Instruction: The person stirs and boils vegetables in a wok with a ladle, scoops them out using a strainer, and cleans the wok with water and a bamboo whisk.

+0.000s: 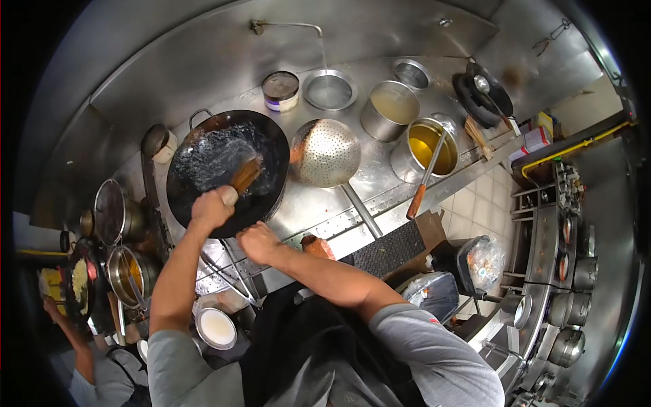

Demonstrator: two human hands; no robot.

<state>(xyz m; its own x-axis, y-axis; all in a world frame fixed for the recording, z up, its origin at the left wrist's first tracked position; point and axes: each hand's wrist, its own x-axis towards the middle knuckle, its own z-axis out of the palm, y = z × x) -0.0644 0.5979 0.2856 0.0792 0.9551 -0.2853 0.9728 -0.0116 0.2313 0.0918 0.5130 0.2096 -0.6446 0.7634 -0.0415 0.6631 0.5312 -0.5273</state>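
My left hand (214, 207) is closed round the handle of a bamboo wok brush (247, 175). The brush's bristles are down in a black wok (183, 193), in foamy, swirling water (215, 154). At the wok's near rim is my right hand (259, 243), its fingers curled closed; what they grip, if anything, is hidden. To the right of the wok lies a perforated metal strainer (328, 154), its long handle pointing toward me. A reddish-brown wrapped item (317, 247) lies by my right forearm.
Behind the wok stand a tin (281, 96), a round basin (331, 91) beneath a tap (291, 26), and a pot (389, 111). A ladle (428, 169) leans in a pot of yellow liquid (422, 144). At far left, a co-worker's arm (80, 339) reaches toward another wok (80, 285) holding food.
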